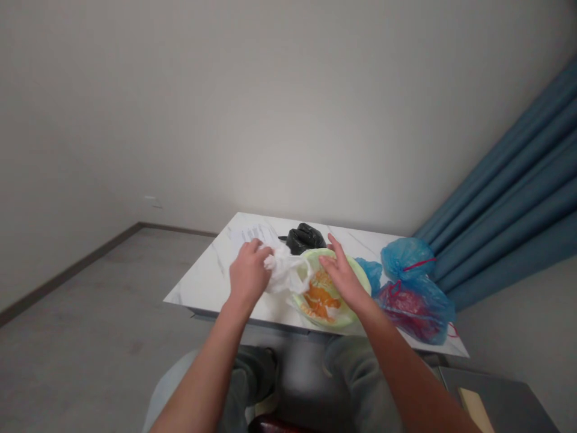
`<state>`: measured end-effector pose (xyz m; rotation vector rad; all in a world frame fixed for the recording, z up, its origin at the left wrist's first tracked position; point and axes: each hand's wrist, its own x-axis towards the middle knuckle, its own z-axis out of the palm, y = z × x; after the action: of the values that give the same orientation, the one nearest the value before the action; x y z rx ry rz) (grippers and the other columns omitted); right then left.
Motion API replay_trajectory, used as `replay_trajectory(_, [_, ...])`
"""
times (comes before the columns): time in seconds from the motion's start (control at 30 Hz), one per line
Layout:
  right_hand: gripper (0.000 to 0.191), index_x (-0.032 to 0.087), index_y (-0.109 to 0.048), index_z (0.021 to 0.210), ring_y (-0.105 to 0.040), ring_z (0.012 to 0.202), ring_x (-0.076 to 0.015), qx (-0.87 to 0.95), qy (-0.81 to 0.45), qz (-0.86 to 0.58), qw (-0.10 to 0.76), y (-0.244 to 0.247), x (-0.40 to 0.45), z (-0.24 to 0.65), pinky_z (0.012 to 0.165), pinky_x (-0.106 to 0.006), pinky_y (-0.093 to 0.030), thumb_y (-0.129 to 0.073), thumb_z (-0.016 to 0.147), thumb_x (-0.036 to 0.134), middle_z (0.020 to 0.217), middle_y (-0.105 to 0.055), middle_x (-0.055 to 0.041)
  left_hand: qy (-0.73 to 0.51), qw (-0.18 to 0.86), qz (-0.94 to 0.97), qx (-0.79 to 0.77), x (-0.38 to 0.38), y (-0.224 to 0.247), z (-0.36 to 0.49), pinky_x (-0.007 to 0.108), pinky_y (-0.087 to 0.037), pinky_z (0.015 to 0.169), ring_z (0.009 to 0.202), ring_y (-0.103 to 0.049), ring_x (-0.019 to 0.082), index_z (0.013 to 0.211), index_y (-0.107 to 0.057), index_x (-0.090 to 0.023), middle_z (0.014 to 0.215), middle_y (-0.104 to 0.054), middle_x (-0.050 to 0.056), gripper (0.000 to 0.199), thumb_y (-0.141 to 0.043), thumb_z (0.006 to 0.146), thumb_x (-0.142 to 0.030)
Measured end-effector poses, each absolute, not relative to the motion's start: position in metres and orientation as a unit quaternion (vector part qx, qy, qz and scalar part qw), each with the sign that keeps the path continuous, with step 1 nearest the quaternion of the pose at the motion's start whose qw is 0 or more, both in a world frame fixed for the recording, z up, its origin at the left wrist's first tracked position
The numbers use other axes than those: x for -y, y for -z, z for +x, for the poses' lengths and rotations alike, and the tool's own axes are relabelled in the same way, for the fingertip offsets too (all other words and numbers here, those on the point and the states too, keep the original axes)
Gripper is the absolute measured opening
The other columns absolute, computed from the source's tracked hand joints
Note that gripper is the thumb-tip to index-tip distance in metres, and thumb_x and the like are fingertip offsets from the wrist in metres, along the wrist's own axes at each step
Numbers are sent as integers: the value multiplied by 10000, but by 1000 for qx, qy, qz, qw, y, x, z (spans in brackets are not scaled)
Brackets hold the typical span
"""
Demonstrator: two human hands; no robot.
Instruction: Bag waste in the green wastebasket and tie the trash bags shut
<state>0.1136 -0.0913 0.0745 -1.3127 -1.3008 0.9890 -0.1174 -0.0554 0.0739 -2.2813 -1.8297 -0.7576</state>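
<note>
White plastic bag (286, 272) stretches sideways between the hands, from the left hand (249, 272), whose fingers close and pinch its bunched end, toward the pale green bowl (327, 323) on the white marble desk (202, 288). The right hand (343, 279) is open with fingers spread over the bowl, nearer to it than the left, but I cannot tell if it touches. Orange food (319, 294) inside the bowl is partly covered by this hand and plastic, so its kind is hard to make out.

table (198, 288) — bowl (347, 319) front centre, plastic bags (415, 307) right, another bag (303, 239) behind, paper (252, 234) back left
</note>
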Motion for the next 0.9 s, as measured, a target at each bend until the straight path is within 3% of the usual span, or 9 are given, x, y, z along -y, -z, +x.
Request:
replay_trajectory(0.07, [642,317,-420,1457,-457,1360,-211,553,-459,-480,503,-79,97,99,1161,-405,-320,-587,877,536,1548,-390,-44,309,46,-798,516,75,-85,-88,331,-465,719,1005,-542,255,861,-653,-235,1045,-587,77,200,-571,745,-93])
replay_trajectory(0.13, [583,297,-501,1393,-432,1384,-200,514,-535,-426,518,-79,102,85,1180,-393,-300,-568,886,578,1475,-493,-28,380,9,-805,456,87,-85,-61,344,-471,770,983,-531,247,866,-625,-223,1002,-568,74,208,-569,729,-76])
replay_trajectory(0.3, [529,192,-629,1145,-672,1058,-246,312,-690,-375,534,-72,106,66,913,-390,-543,-597,845,626,1017,-731,-75,512,-146,-760,374,87,-70,-25,364,-477,858,996,-532,225,956,-573,-199,1050,-514,75,274,-510,725,-66])
replay_trajectory(0.4, [399,215,-645,1017,-704,875,-222,282,-641,-394,596,-75,100,69,783,-333,-559,-700,793,540,898,-736,-43,503,-182,-769,351,84,-65,-18,430,-434,979,1118,-504,258,1112,-541,-191,1145,-494,100,392,-507,728,-116])
replay_trajectory(0.5, [368,223,-646,985,-698,795,-210,284,-593,-408,634,-82,94,77,730,-321,-550,-766,736,466,856,-729,-18,477,-158,-798,334,84,-62,-15,531,-282,1122,1333,-367,321,1337,-434,-177,1328,-441,148,598,-512,744,-179])
replay_trajectory(0.67, [386,217,-641,1000,-677,700,-184,248,-635,-381,625,-81,88,92,687,-306,-543,-799,700,401,812,-717,4,460,-159,-825,289,82,-59,-17,569,-176,1176,1490,-142,363,1511,-221,-194,1593,-179,189,764,-557,844,-354])
replay_trajectory(0.77, [325,218,-634,943,-653,655,-166,210,-689,-373,585,-73,85,96,658,-288,-529,-756,747,447,735,-691,16,465,-189,-827,255,81,-58,-16,533,-236,1173,1492,-156,365,1491,-242,-182,1600,-153,213,846,-660,812,-467])
replay_trajectory(0.83, [303,221,-619,879,-660,702,-184,198,-720,-354,563,-70,83,98,701,-309,-538,-693,793,503,699,-674,15,470,-199,-821,257,81,-57,-13,512,-271,1166,1473,-216,354,1458,-272,-171,1566,-225,223,873,-723,773,-469])
replay_trajectory(0.9, [349,224,-602,844,-674,805,-220,214,-741,-339,539,-68,83,102,769,-349,-545,-618,826,572,713,-676,-9,484,-199,-808,271,82,-56,-11,489,-323,1138,1415,-334,318,1406,-316,-176,1488,-352,207,741,-699,813,-403])
